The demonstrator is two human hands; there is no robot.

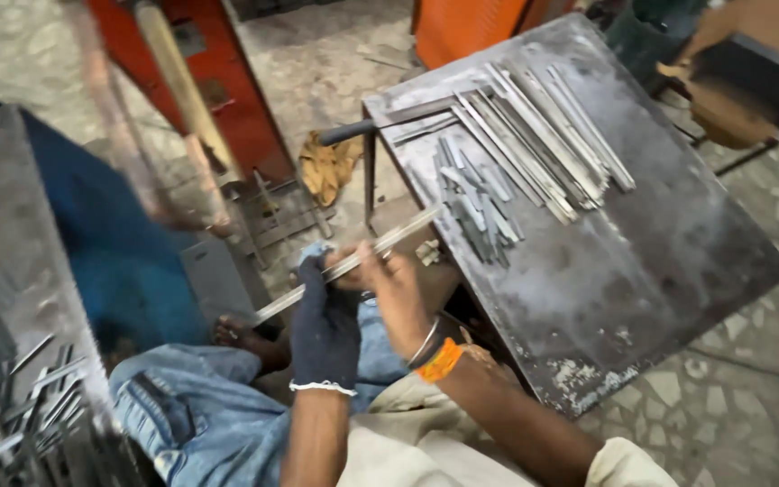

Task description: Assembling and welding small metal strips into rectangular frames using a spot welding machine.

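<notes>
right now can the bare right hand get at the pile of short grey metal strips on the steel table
Probably yes: the pile lies just beyond the right hand with nothing between, though that hand grips a long metal strip.

metal strip [344, 266] | long, thin, grey | tilted, held above lap

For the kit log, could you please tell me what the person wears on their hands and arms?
The left hand wears a dark navy knit glove with a white edge at the cuff. The right hand is bare, with a thin metal bangle, a dark band and an orange band at the wrist. Both forearms are bare; a cream sleeve is rolled up near the right elbow.
</notes>
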